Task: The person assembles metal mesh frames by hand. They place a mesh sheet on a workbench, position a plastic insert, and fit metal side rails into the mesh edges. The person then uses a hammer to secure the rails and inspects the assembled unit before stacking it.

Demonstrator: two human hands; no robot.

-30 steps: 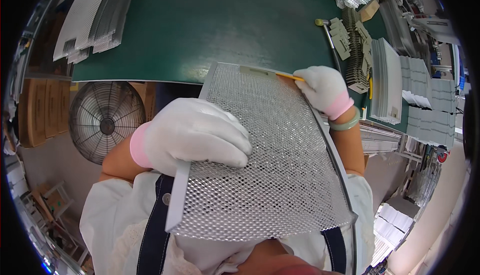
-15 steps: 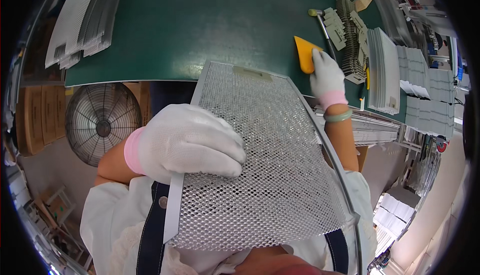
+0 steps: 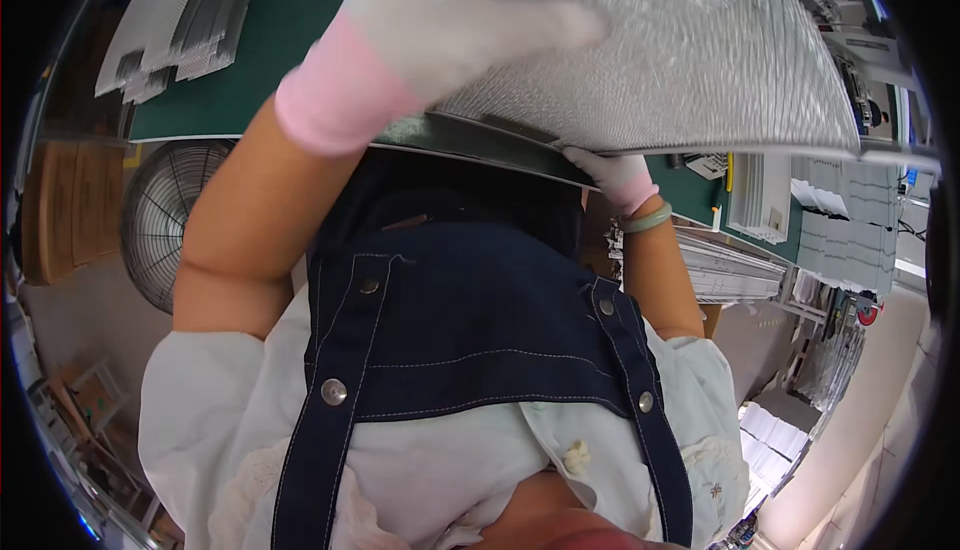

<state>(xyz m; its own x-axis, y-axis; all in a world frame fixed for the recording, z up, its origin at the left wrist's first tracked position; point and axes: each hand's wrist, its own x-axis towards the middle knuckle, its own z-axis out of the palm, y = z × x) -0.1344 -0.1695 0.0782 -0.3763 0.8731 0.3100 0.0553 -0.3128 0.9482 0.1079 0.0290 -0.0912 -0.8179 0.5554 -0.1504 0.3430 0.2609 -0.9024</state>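
Observation:
A metal mesh filter panel (image 3: 690,50) with a thin grey frame is raised and tilted over the bench, filling the upper middle. My left hand (image 3: 450,30), in a white glove with a pink cuff, grips it near its left side, the thumb lying across the mesh. Below the panel's lower frame edge is my right hand (image 3: 612,176), gloved the same way. Its fingers are mostly hidden by the panel, so what they hold cannot be seen. The yellow scraper is out of sight.
Mesh sheets (image 3: 185,15) lie stacked on the green bench (image 3: 290,60) at left. At right are a yellow-handled tool (image 3: 729,175), white panels (image 3: 757,195) and stacked pale sheets (image 3: 855,185). A floor fan (image 3: 165,225) stands below the bench, left of me, beside cartons (image 3: 75,210).
The filter panel has gone from upright against my body to raised and tilted over the bench, my left hand moving up with it. My right hand has drawn closer, and the yellow scraper has left view.

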